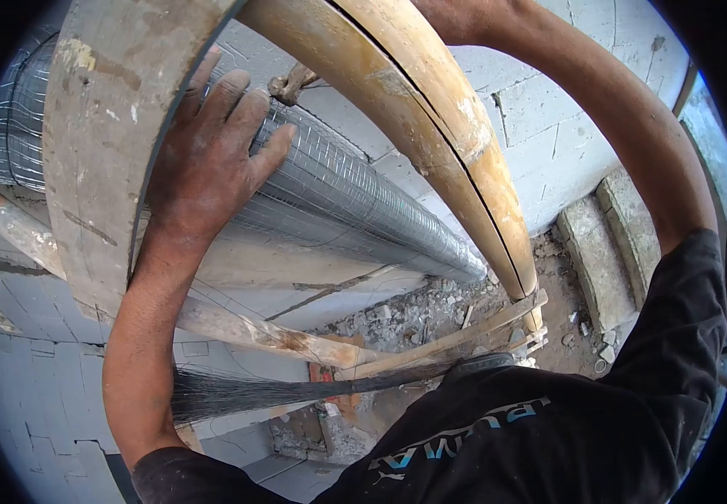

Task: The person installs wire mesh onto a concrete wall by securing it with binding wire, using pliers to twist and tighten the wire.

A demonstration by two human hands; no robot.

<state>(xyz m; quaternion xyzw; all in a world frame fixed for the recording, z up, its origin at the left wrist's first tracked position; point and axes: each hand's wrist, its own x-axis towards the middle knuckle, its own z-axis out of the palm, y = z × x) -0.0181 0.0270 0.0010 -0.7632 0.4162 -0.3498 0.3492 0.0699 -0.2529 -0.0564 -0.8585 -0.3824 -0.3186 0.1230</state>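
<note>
Grey, paint-flecked and flat, the long plank [94,168] rises by the left hand [204,160], whose fingers splay just beside its edge before a silvery wire-mesh roll [363,189], while the right hand [454,18], cut off near paired yellowish bamboo poles [443,80], has a grip I can't tell

two concrete blocks [600,265] beside scattered rubble [558,277]

hands [212,155]: 2 | wide board [99,168]: 1 | wire bundle [241,394]: 1 | concrete blocks [597,269]: 2
</note>
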